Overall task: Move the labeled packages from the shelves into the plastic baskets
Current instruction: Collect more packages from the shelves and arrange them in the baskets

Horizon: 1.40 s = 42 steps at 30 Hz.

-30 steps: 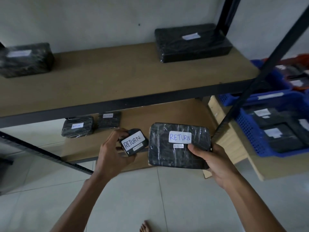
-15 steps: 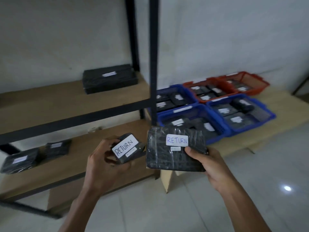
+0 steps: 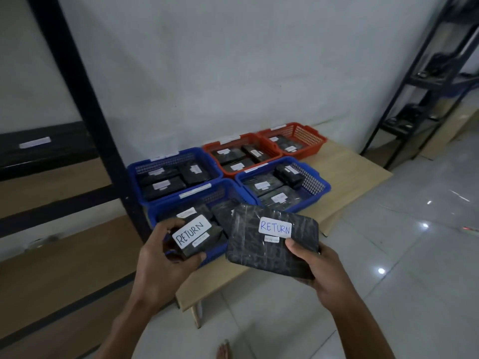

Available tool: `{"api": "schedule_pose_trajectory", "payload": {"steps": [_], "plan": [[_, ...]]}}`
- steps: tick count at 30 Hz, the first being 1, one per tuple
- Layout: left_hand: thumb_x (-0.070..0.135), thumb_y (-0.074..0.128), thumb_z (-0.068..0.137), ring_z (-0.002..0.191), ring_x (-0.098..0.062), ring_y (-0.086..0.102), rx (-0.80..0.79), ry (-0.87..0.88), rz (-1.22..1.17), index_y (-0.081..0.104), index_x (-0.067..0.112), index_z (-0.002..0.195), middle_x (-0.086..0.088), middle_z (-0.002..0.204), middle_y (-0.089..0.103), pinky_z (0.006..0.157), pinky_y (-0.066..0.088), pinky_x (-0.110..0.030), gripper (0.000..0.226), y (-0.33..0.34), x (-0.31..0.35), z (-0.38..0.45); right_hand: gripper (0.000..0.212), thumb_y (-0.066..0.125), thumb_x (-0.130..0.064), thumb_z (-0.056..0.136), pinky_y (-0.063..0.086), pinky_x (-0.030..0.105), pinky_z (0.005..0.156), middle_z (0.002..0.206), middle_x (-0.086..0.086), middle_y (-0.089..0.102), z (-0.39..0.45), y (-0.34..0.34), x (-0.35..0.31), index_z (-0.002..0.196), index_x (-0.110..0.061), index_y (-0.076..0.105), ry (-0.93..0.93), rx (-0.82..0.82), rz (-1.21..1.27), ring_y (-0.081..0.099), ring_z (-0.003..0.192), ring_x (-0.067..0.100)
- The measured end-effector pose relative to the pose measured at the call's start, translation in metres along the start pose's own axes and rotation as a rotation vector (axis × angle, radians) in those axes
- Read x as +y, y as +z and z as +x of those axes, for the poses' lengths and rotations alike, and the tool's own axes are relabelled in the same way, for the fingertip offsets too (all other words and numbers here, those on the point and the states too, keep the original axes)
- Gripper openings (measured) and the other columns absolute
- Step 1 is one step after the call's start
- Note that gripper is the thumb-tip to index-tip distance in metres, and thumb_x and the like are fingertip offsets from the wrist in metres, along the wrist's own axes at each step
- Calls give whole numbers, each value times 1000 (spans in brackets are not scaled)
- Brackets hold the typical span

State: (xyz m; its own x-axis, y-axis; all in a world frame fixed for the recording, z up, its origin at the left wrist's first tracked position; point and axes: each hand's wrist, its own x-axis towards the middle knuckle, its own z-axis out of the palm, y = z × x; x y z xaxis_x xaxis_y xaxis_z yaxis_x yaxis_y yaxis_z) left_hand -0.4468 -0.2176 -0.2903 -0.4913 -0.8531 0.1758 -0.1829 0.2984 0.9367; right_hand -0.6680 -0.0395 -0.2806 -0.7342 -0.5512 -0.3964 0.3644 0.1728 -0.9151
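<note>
The left hand (image 3: 166, 257) holds a small black-wrapped package (image 3: 197, 235) labelled RETURN, its long axis tilted up to the right. The right hand (image 3: 321, 270) pinches a larger, flat package (image 3: 269, 244), lying crosswise above the nearest blue basket (image 3: 197, 195) on the desk (image 3: 357, 172).

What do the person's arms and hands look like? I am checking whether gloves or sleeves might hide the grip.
Both arms are bare as far as the picture shows, with no sleeve in view. The left hand and the right hand wear no gloves. No watch, ring or band shows on either wrist or on the fingers. Nothing covers the grip.
</note>
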Motion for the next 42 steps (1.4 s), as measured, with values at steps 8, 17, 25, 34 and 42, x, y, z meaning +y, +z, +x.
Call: {"api": "schedule_pose_trajectory", "payload": {"steps": [8, 17, 25, 34, 42], "plan": [[-3, 81, 66, 95, -4, 53, -22, -71, 118, 44, 16, 135, 2, 115, 42, 63, 49, -9, 80, 81, -23, 106, 44, 82, -20, 73, 58, 32, 64, 100, 6, 76, 104, -39, -38, 114, -15, 67, 40, 47, -13, 74, 89, 24], [12, 89, 60, 97, -4, 51, -149, -147, 186, 49, 27, 121, 3, 118, 42, 66, 42, -8, 75, 176, -29, 206, 49, 80, -25, 73, 56, 33, 66, 107, 8, 73, 225, -60, -95, 118, -15, 63, 96, 92, 12, 70, 94, 25], [28, 96, 47, 93, -7, 52, -324, -228, 266, 46, 28, 111, 3, 111, 47, 64, 42, -12, 81, 263, -17, 263, 38, 81, -26, 74, 57, 30, 63, 99, 2, 77, 314, -84, -128, 110, -18, 70, 126, 67, 50, 73, 89, 20], [38, 96, 43, 101, -16, 49, -448, -228, 444, 42, 26, 115, 1, 112, 48, 77, 42, -30, 91, 374, -5, 326, 34, 81, -25, 75, 58, 37, 70, 96, 6, 74, 453, -124, -169, 105, -14, 69, 183, -8, 30, 69, 78, 20], [25, 96, 47, 75, -4, 51, -519, -351, 456, 37, 31, 108, 18, 87, 52, 50, 38, -9, 85, 457, -14, 326, 50, 85, -33, 69, 57, 33, 65, 101, 4, 75, 551, -157, -192, 113, -15, 68, 249, -85, -30, 70, 87, 21]]}}
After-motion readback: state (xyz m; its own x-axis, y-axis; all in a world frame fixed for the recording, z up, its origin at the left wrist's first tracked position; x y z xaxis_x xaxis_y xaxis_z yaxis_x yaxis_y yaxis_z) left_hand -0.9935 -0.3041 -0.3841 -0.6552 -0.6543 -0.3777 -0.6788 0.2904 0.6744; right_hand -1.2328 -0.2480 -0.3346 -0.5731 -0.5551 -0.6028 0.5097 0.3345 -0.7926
